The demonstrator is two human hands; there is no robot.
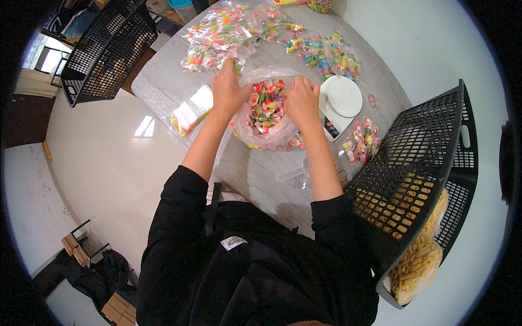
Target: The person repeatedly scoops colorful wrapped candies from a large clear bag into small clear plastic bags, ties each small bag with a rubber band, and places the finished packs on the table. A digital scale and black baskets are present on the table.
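Note:
A large clear plastic bag of wrapped candies stands with its mouth open on the grey wood-look table. My left hand is at the bag's left rim, thumb on the plastic and fingers spread away from it. My right hand lies at the right rim with its fingers bent over the edge; whether they pinch the plastic is hard to see. Just right of that hand is a white digital kitchen scale with a round plate. A translucent plastic scoop rests nearer my body, partly behind my right forearm.
Filled candy bags are heaped at the back left, others at the back right. Flat empty bags lie left. A small candy bag and rubber bands lie right. Black plastic baskets flank the table.

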